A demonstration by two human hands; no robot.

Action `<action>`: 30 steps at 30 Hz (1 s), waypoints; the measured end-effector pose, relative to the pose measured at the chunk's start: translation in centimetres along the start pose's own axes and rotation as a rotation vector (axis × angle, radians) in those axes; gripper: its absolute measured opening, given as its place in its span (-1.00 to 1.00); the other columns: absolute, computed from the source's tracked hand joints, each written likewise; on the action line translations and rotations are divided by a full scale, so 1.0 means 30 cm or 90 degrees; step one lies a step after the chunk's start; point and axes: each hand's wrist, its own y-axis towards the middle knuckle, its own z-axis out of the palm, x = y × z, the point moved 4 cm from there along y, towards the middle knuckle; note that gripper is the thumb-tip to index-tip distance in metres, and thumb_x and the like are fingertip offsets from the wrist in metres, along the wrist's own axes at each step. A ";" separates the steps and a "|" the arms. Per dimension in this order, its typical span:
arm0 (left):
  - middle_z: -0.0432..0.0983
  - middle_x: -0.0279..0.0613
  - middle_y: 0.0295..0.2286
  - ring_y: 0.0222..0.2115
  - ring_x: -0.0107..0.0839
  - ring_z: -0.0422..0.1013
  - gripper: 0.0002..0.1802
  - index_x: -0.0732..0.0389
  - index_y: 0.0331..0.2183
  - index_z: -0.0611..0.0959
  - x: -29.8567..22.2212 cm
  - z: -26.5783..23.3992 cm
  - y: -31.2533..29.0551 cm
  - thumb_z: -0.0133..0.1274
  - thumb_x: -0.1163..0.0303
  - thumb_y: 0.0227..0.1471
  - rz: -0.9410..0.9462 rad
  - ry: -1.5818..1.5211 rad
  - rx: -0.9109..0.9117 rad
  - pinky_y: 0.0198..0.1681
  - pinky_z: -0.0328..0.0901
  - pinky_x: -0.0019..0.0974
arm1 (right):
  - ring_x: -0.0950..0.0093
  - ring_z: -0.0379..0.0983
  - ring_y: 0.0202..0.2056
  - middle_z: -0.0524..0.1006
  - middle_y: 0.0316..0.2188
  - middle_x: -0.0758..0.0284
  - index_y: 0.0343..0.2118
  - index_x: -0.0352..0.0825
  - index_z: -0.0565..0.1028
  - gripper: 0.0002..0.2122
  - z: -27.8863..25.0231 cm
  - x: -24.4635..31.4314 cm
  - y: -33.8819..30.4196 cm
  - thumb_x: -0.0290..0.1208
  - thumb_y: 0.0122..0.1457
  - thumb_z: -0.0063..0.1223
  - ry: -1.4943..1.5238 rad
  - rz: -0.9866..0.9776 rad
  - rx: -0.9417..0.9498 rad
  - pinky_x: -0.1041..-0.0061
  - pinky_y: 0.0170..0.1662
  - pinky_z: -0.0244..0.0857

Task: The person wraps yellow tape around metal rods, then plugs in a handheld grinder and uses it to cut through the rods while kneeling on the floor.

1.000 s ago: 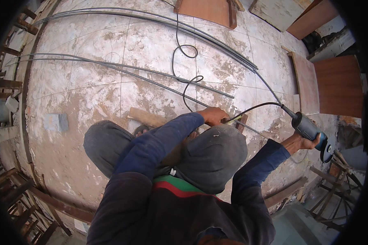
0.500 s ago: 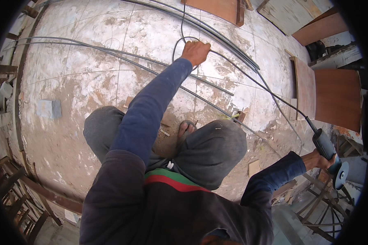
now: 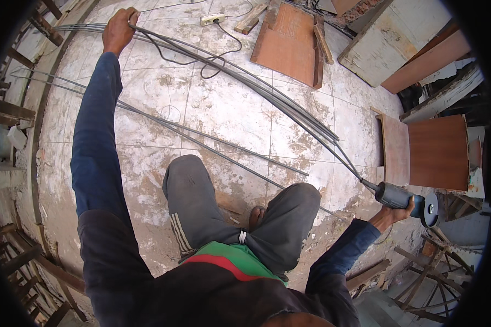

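Observation:
My left hand, arm stretched out to the far left, is closed on the black power cord. It is right over a bundle of long steel rods, so whether it also touches a rod cannot be made out. In my right hand, at the right, is an angle grinder, gripped by its body, its cutting disc facing outward. The cord runs from the grinder's rear along the rods. Two more ribbed rods lie nearer my knees.
A pale extension socket with a plug in it lies on the floor at the back. Brown boards are beyond the rods, with more brown panels at right. Wooden scraps lean at left; a wooden frame stands at lower right.
My left hand has swung far left, drawing the cord along the rods. The grinder has moved slightly left and tilted more level. My view has shifted, showing the extension socket.

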 end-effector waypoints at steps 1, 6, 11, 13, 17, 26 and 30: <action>0.51 -0.07 -0.35 -0.29 0.02 0.46 -0.73 0.08 -0.28 0.61 0.098 -0.048 0.000 -0.06 0.12 0.18 -0.022 0.060 0.030 -0.29 0.34 0.02 | 0.19 0.50 -0.30 0.52 -0.35 0.07 -0.27 -0.51 0.45 -0.58 0.071 0.006 -0.031 -0.16 0.03 0.06 0.013 0.028 0.024 0.17 -0.16 0.42; 0.56 -0.08 -0.31 -0.30 0.01 0.50 -0.64 0.12 -0.31 0.62 0.298 -0.378 0.031 0.00 0.02 0.13 -0.181 0.118 0.099 -0.31 0.36 0.02 | 0.27 0.48 -0.34 0.51 -0.39 0.12 -0.28 -0.48 0.44 -0.64 0.372 0.145 -0.112 -0.20 0.06 0.05 0.045 0.007 0.055 0.26 -0.24 0.40; 0.53 0.18 -0.55 -0.42 0.16 0.48 -0.41 0.26 -0.52 0.57 0.452 -0.331 -0.091 -0.11 -0.12 0.17 -0.264 -0.007 0.208 -0.37 0.32 0.04 | 0.30 0.47 -0.40 0.49 -0.43 0.15 -0.27 -0.46 0.44 -0.66 0.620 0.127 -0.140 -0.23 0.05 0.09 0.036 0.065 0.178 0.33 -0.26 0.40; 0.54 0.07 -0.61 -0.58 -0.06 0.49 -0.42 0.27 -0.51 0.62 0.510 -0.280 -0.125 -0.10 -0.08 0.18 -0.276 -0.109 0.201 -0.46 0.32 -0.08 | 0.30 0.47 -0.41 0.49 -0.43 0.15 -0.27 -0.45 0.44 -0.67 0.722 0.091 -0.161 -0.26 0.03 0.10 0.049 0.063 0.179 0.32 -0.28 0.41; 0.55 -0.11 -0.65 -0.69 -0.46 0.43 -0.48 0.30 -0.47 0.64 0.293 -0.120 -0.139 0.01 -0.02 0.14 -0.361 -0.323 0.274 -0.57 0.30 -0.35 | 0.29 0.50 -0.41 0.49 -0.44 0.12 -0.27 -0.49 0.42 -0.65 0.811 0.018 -0.160 -0.28 0.01 0.12 0.025 0.022 0.152 0.34 -0.27 0.43; 0.56 -0.20 -0.62 -0.64 -0.51 0.42 -0.62 0.31 -0.39 0.67 0.112 0.358 -0.265 0.08 0.13 0.14 -0.393 -0.396 0.276 -0.51 0.33 -0.40 | 0.25 0.49 -0.39 0.49 -0.41 0.07 -0.25 -0.52 0.40 -0.63 1.061 -0.535 0.054 -0.29 -0.02 0.10 0.057 0.164 0.243 0.29 -0.27 0.43; 0.55 -0.22 -0.59 -0.60 -0.53 0.44 -0.77 0.33 -0.35 0.65 0.114 0.488 -0.399 0.05 0.34 0.15 -0.350 -0.326 0.373 -0.48 0.34 -0.42 | 0.31 0.48 -0.43 0.47 -0.45 0.16 -0.31 -0.44 0.39 -0.73 1.098 -1.044 0.127 -0.36 -0.02 0.09 -0.050 0.370 0.159 0.33 -0.32 0.44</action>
